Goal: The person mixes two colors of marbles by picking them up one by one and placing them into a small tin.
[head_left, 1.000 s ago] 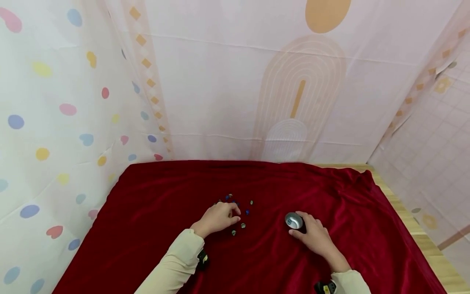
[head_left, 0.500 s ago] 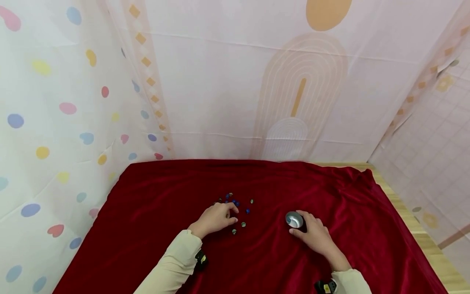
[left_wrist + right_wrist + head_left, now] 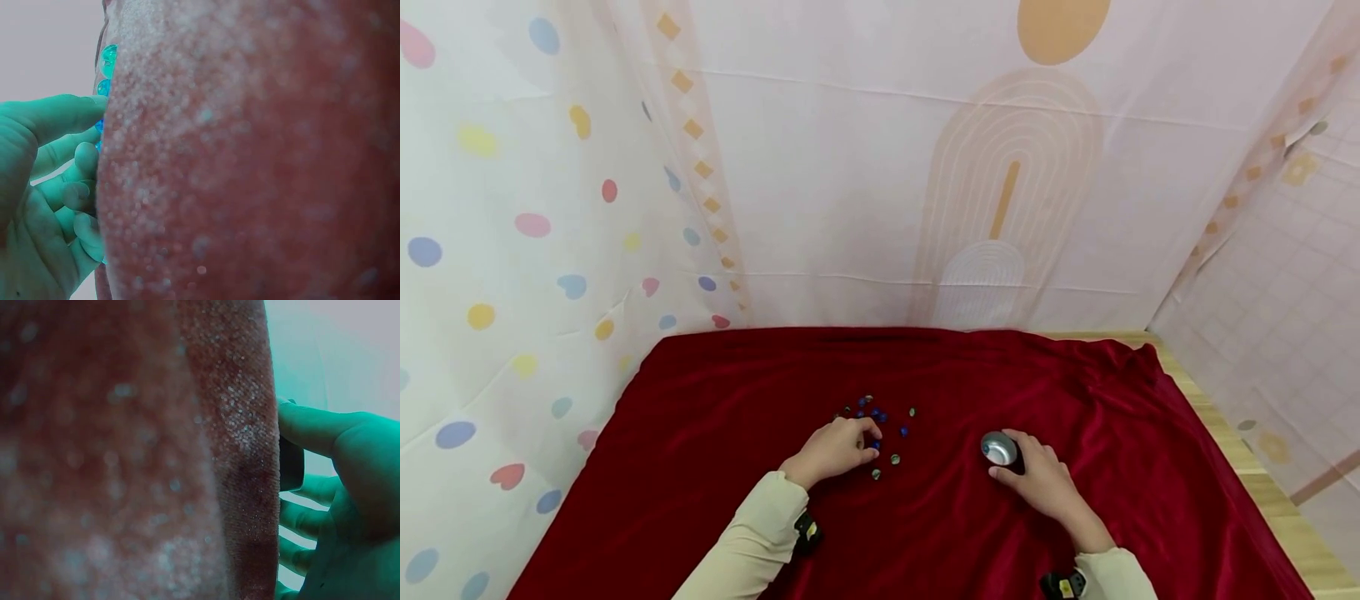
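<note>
In the head view my left hand (image 3: 833, 450) is low over the red cloth, thumb and index fingertips close on either side of a blue marble (image 3: 876, 446), which they appear to pinch. Its other fingers are curled in the left wrist view. Several blue and clear greenish marbles lie loose beyond and beside it, including a blue one (image 3: 904, 432) and a clear one (image 3: 876, 474). My right hand (image 3: 1043, 479) grips a small cup (image 3: 1000, 449), dark outside and silvery inside, thumb and fingers around its side. A small bluish spot shows inside the cup; I cannot tell what it is.
A wrinkled red velvet cloth (image 3: 737, 500) covers most of the wooden table (image 3: 1292, 508), whose bare edge shows at the right. Patterned fabric walls (image 3: 835, 183) stand behind and at both sides. Both wrists wear black devices.
My left hand has shifted slightly left, and a blue marble now shows between its fingertips. My right hand keeps its grip on the cup in nearly the same spot.
</note>
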`<action>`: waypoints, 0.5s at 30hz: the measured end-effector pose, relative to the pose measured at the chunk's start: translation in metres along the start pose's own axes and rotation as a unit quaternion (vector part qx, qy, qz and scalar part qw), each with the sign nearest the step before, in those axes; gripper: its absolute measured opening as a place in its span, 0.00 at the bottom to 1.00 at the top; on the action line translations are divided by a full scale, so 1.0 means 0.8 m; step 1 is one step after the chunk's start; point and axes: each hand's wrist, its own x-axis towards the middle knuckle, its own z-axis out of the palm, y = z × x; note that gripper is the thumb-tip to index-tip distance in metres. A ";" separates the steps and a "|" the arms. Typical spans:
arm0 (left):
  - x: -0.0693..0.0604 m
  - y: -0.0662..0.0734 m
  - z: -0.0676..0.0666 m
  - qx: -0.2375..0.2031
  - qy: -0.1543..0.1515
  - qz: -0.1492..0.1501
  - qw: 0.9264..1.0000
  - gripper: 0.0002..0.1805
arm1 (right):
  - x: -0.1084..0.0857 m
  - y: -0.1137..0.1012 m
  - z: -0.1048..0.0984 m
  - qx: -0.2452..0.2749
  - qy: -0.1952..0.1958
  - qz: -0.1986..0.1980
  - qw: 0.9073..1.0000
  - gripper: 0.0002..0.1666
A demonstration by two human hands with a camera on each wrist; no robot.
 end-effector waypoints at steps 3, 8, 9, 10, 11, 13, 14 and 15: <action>0.000 -0.001 0.000 0.002 0.002 -0.001 1.000 0.10 | 0.001 0.000 0.000 -0.003 0.002 -0.004 1.000 0.39; 0.001 -0.003 0.000 0.003 -0.004 -0.002 1.000 0.11 | 0.001 0.001 0.000 -0.001 0.002 -0.002 1.000 0.38; 0.001 -0.003 0.000 0.003 -0.006 -0.004 1.000 0.11 | 0.001 0.001 0.000 0.000 0.002 -0.001 1.000 0.38; 0.002 -0.004 0.001 0.004 -0.007 -0.004 1.000 0.11 | 0.001 0.001 0.000 0.001 0.001 0.000 1.000 0.38; 0.002 -0.004 0.001 0.003 -0.008 -0.004 1.000 0.11 | 0.001 0.001 0.000 0.002 0.001 0.001 1.000 0.38; 0.002 -0.004 0.001 0.001 -0.008 -0.004 1.000 0.10 | 0.001 0.001 0.001 0.003 0.000 0.001 1.000 0.39; 0.002 -0.005 0.001 0.001 -0.009 -0.005 1.000 0.10 | 0.000 0.001 0.001 0.003 0.000 0.001 1.000 0.39; 0.002 -0.005 0.002 0.000 -0.009 -0.005 1.000 0.10 | 0.000 0.001 0.000 0.004 0.000 0.000 1.000 0.39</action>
